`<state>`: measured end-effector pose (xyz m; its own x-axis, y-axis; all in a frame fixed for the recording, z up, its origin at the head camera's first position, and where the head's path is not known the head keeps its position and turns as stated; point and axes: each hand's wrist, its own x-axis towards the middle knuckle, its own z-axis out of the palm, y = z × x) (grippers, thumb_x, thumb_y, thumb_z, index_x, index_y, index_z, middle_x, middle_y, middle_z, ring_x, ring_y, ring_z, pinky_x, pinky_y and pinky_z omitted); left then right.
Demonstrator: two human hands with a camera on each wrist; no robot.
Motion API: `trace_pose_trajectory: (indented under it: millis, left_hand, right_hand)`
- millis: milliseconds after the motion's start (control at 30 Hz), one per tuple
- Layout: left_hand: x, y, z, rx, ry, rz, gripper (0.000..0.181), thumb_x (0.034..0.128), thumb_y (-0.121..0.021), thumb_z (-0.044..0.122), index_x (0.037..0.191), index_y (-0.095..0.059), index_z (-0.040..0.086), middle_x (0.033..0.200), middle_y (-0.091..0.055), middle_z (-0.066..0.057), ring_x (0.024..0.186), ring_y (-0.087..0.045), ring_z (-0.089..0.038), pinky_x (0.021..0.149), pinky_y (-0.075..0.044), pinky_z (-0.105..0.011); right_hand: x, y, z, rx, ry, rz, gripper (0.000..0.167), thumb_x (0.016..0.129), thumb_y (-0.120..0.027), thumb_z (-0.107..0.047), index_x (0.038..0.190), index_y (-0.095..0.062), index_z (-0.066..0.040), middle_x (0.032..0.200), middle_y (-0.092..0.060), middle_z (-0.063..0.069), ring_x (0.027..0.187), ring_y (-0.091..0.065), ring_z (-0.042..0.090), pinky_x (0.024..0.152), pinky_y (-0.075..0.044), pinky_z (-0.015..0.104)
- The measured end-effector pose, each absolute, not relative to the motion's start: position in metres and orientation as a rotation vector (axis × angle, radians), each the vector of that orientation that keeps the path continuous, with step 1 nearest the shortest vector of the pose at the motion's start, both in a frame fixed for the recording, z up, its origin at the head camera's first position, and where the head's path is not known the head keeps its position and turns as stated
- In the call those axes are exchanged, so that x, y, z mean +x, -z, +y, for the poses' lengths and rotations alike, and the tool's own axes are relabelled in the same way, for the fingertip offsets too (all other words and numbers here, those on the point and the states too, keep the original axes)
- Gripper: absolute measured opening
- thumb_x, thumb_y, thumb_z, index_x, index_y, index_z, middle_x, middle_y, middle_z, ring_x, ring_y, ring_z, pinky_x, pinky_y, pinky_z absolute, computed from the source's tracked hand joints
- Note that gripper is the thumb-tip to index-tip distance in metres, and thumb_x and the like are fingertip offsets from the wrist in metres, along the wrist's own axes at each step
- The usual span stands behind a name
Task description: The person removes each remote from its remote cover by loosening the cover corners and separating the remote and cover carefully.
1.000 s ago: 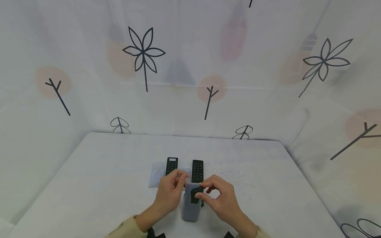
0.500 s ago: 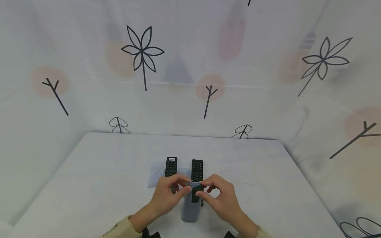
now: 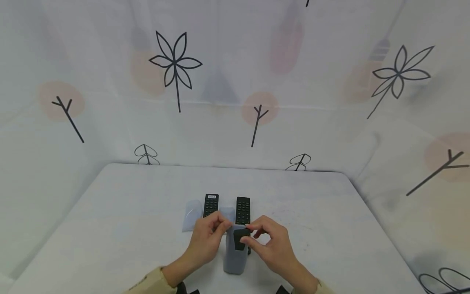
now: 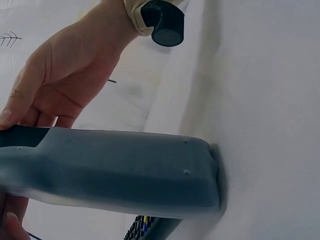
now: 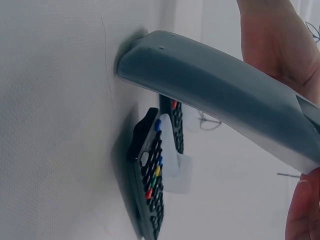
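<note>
A dark remote control (image 3: 238, 241) stands nearly upright in a grey-blue soft cover (image 3: 235, 261), its lower end on the table. Its dark body shows at the upper right, where the cover is folded open. My right hand (image 3: 273, 243) pinches that upper right corner between thumb and fingers. At the upper left edge, my left hand (image 3: 205, 239) pinches the cover's rim with thumb and forefinger. The right hand (image 4: 75, 65) also shows in the left wrist view, beside the dark corner (image 4: 22, 136). In the right wrist view the left hand (image 5: 280, 45) is partly behind the cover (image 5: 210, 85).
Two black button remotes lie behind the hands, one left (image 3: 211, 204) and one right (image 3: 243, 209). A clear bluish plastic packet (image 3: 192, 215) lies at far left, with another piece (image 3: 227, 212) between the remotes. The white table (image 3: 110, 228) meets a patterned cloth (image 3: 220, 81) behind.
My left thumb and fingers came right onto the cover's top edge, then drew back slightly left with the rim. My right hand has kept its hold, almost still.
</note>
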<state>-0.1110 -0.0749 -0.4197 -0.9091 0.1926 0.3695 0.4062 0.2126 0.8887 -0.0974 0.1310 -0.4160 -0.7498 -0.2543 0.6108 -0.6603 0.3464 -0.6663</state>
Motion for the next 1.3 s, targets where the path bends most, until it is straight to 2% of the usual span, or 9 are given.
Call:
trace_pose_trajectory:
  millis: [167, 400, 533, 733, 933, 1067, 1167, 1300]
  left_hand:
    - [-0.112, 0.418, -0.072, -0.468, 1.883, -2.349, 0.012, 0.0981, -0.063, 0.013, 0.087, -0.062, 0.008, 0.062, -0.051, 0.000, 0.059, -0.042, -0.007, 0.056, -0.038, -0.021]
    - [-0.113, 0.419, -0.067, -0.339, 2.056, -2.368, 0.017, 0.0999, -0.060, 0.018, 0.092, -0.060, 0.003, 0.061, -0.045, 0.002, 0.052, -0.039, -0.008, 0.046, -0.031, -0.021]
    - [-0.113, 0.419, -0.068, -0.371, 2.003, -2.373, 0.016, 0.0985, -0.063, 0.020, 0.092, -0.064, 0.005, 0.063, -0.054, 0.001, 0.053, -0.044, -0.008, 0.047, -0.036, -0.021]
    - [-0.117, 0.417, -0.071, -0.492, 2.005, -2.377, 0.014, 0.0983, -0.064, 0.020, 0.099, -0.067, 0.007, 0.084, -0.070, -0.002, 0.066, -0.056, -0.010, 0.058, -0.047, -0.022]
    - [-0.118, 0.415, -0.076, -0.552, 2.074, -2.411, 0.021, 0.0991, -0.063, 0.020, 0.112, -0.063, 0.004, 0.102, -0.069, -0.004, 0.084, -0.064, -0.014, 0.065, -0.052, -0.027]
    - [-0.118, 0.415, -0.079, -0.559, 2.049, -2.467, 0.024, 0.1005, -0.061, 0.023, 0.118, -0.061, 0.007, 0.110, -0.067, -0.005, 0.084, -0.064, -0.016, 0.066, -0.052, -0.028]
    - [-0.119, 0.416, -0.080, -0.563, 1.973, -2.545, 0.024, 0.1017, -0.059, 0.027, 0.117, -0.063, 0.009, 0.107, -0.066, -0.003, 0.084, -0.063, -0.016, 0.065, -0.052, -0.028]
    - [-0.119, 0.418, -0.081, -0.583, 1.898, -2.613, 0.018, 0.1026, -0.057, 0.023, 0.109, -0.068, 0.009, 0.098, -0.067, 0.000, 0.082, -0.061, -0.015, 0.063, -0.052, -0.028]
  right_hand:
    - [-0.097, 0.416, 0.131, 0.817, -1.383, -2.201, 0.033, 0.077, -0.086, -0.008, 0.104, -0.069, -0.016, 0.092, -0.069, -0.005, 0.078, -0.062, 0.011, 0.062, -0.056, 0.031]
    - [-0.094, 0.415, 0.130, 0.822, -1.356, -2.195, 0.033, 0.076, -0.087, -0.009, 0.104, -0.070, -0.015, 0.092, -0.071, -0.005, 0.076, -0.063, 0.011, 0.061, -0.055, 0.031]
    - [-0.093, 0.412, 0.131, 0.833, -1.347, -2.204, 0.032, 0.077, -0.086, -0.009, 0.104, -0.069, -0.015, 0.094, -0.071, -0.005, 0.077, -0.063, 0.010, 0.062, -0.055, 0.030]
    - [-0.095, 0.409, 0.132, 0.798, -1.376, -2.240, 0.029, 0.079, -0.084, -0.010, 0.102, -0.067, -0.017, 0.095, -0.070, -0.007, 0.080, -0.064, 0.011, 0.064, -0.056, 0.029]
    - [-0.095, 0.409, 0.132, 0.762, -1.459, -2.294, 0.028, 0.083, -0.081, -0.016, 0.109, -0.069, -0.016, 0.097, -0.069, -0.008, 0.086, -0.064, 0.012, 0.065, -0.057, 0.030]
    - [-0.095, 0.410, 0.134, 0.750, -1.474, -2.328, 0.029, 0.086, -0.079, -0.019, 0.113, -0.071, -0.014, 0.097, -0.067, -0.009, 0.087, -0.063, 0.012, 0.067, -0.056, 0.029]
    - [-0.096, 0.410, 0.136, 0.739, -1.458, -2.347, 0.027, 0.086, -0.079, -0.020, 0.112, -0.073, -0.017, 0.098, -0.067, -0.010, 0.086, -0.061, 0.010, 0.069, -0.057, 0.030]
    - [-0.098, 0.411, 0.138, 0.733, -1.441, -2.363, 0.026, 0.086, -0.079, -0.023, 0.111, -0.073, -0.023, 0.101, -0.066, -0.012, 0.087, -0.062, 0.011, 0.070, -0.057, 0.032]
